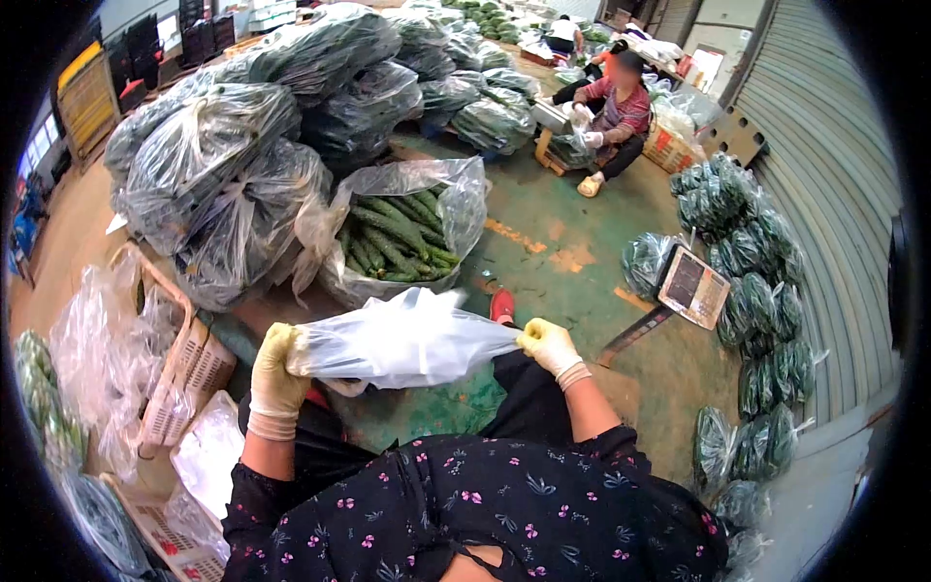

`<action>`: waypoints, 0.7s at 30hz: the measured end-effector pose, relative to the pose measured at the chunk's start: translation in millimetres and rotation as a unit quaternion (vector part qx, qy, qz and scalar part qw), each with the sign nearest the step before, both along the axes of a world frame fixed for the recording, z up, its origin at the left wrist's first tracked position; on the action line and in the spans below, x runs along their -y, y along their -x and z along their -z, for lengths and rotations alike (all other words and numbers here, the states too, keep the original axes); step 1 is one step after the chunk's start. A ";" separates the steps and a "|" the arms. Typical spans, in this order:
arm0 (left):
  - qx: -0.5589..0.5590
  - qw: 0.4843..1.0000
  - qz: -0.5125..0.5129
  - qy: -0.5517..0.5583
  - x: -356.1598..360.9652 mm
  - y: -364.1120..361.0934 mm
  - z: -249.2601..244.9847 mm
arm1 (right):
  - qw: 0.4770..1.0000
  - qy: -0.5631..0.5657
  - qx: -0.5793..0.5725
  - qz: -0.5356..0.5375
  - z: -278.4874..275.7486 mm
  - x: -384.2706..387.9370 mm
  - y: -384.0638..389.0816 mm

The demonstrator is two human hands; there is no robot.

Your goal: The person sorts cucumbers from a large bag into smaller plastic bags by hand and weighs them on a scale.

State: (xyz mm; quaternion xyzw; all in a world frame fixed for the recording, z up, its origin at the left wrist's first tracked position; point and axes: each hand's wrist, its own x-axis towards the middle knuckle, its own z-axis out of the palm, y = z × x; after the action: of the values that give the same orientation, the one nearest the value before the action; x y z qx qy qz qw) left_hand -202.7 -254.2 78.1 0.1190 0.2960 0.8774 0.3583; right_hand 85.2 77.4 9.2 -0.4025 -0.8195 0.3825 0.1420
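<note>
A translucent white plastic bag [402, 341] is stretched sideways in front of me, above my lap. My left hand [281, 373], in a pale yellow glove, is closed round its left end. The gloved fingers of my right hand [547, 346] pinch the bag's drawn-out right end. Just beyond the bag stands a large clear plastic sack [461, 204], its mouth spread wide, with many dark green cucumbers [393, 233] inside. To the right of my right hand is a weighing scale with a tilted display [693, 291] on a post.
Big filled plastic sacks [213, 145] are heaped at the left. A plastic crate [184, 378] with clear bags stands near my left side. Bagged cucumbers [761, 320] line the shutter wall [824, 175]. A seated person [621, 112] handles a bag farther back, with others behind.
</note>
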 end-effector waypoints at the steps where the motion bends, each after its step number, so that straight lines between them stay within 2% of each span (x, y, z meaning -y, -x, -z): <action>1: -0.070 0.996 0.038 0.027 -2.9 3.2 -6.8 | 0.994 -0.053 0.083 -0.055 -28.1 9.5 -0.8; 2: -0.151 0.979 0.034 0.133 -3.9 0.1 -18.0 | 0.987 -0.120 0.084 -0.069 -53.3 23.4 0.9; 3: -0.207 0.962 0.019 0.179 -13.7 -11.2 -35.0 | 0.975 -0.186 0.085 -0.083 -78.8 39.1 5.8; 4: -0.261 0.939 0.004 0.226 -25.7 -27.3 -49.4 | 0.975 -0.185 0.045 -0.113 -107.4 55.9 13.3; 5: -0.283 0.926 0.023 0.248 -39.9 -46.0 -61.3 | 0.954 -0.242 -0.057 -0.167 -126.1 72.9 24.9; 6: -0.278 0.923 0.084 0.253 -49.7 -62.3 -70.5 | 0.923 -0.298 -0.098 -0.223 -141.8 91.3 39.4; 7: -0.283 0.909 0.151 0.266 -57.6 -78.2 -81.5 | 0.922 -0.281 -0.079 -0.254 -148.5 112.9 52.4; 8: -0.318 0.894 0.201 0.244 -66.0 -83.0 -69.6 | 0.919 -0.265 -0.063 -0.286 -151.1 128.0 63.4; 9: -0.496 0.828 0.158 0.209 -74.6 -88.7 -65.7 | 0.925 -0.264 0.007 -0.274 -130.1 124.0 73.9; 10: -0.654 0.730 0.111 0.163 -82.3 -89.8 -61.2 | 0.926 -0.262 0.078 -0.262 -96.8 110.2 85.5; 11: -0.720 0.634 0.054 0.276 -80.7 -74.1 -45.4 | 0.922 -0.289 0.016 -0.256 -72.0 91.0 88.4; 12: -0.764 0.520 -0.005 0.382 -74.8 -47.4 -25.0 | 0.926 -0.274 0.090 -0.244 -78.6 77.8 82.9; 13: -0.647 0.580 -0.004 0.495 -70.2 -14.8 -7.2 | 0.926 -0.287 0.128 -0.211 -75.7 61.0 75.7; 14: -0.685 0.565 -0.030 0.459 -60.1 34.0 24.5 | 0.921 -0.312 0.134 -0.190 -86.6 48.1 67.7; 15: -0.733 0.365 -0.091 0.567 -49.9 24.4 -26.4 | 0.927 -0.326 0.109 -0.147 -95.8 34.9 61.3; 16: -0.719 0.389 -0.139 0.559 -42.3 22.1 -50.2 | 0.941 -0.321 0.019 -0.109 -118.9 35.8 52.1; 17: -0.736 0.394 -0.213 0.508 -41.1 12.8 -72.5 | 0.927 -0.360 -0.070 -0.083 -138.4 39.1 47.4; 18: -0.742 0.426 -0.267 0.444 -39.3 -1.8 -97.7 | 0.906 -0.386 -0.160 -0.064 -162.8 46.5 43.3; 19: -0.743 0.479 -0.348 0.313 -40.8 -4.2 -111.1 | 0.875 -0.399 -0.272 -0.039 -189.9 58.5 36.8; 20: -0.734 0.434 -0.414 0.319 -36.4 -18.2 -135.6 | 0.879 -0.354 -0.320 -0.004 -213.1 73.2 26.7; 21: -0.712 0.475 -0.461 0.235 -35.7 -34.0 -150.3 | 0.823 -0.394 -0.409 0.003 -225.5 79.9 19.0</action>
State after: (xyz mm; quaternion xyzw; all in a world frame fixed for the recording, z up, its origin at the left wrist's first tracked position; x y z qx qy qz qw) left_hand -168.6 -218.5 228.3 0.4607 0.6567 0.4272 -0.4172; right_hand 66.2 -2.5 234.7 -0.1212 -0.7660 0.1565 0.6116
